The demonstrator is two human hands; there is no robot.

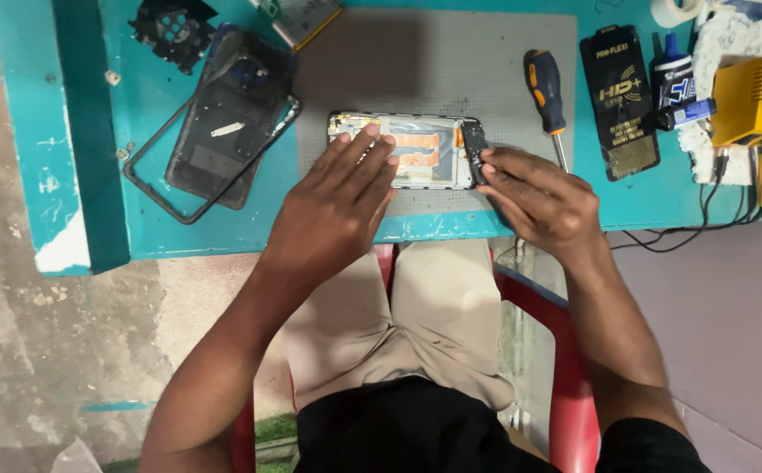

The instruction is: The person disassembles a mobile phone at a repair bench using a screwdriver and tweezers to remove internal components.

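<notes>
Teal bench with grey mat, left hand flat on opened phone, right hand pinching small black part.

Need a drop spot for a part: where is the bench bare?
Bare: grey mat above the opened phone, left of the screwdriver. Crowded: right edge around the yellow box; left side with the back cover and frame.

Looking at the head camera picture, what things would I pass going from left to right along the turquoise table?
Black phone frame and dark back cover → opened phone with exposed insides, under the left hand and the right hand → screwdriver with blue and orange handle → flat black packet → small blue bottle → yellow box-shaped tool.
</notes>
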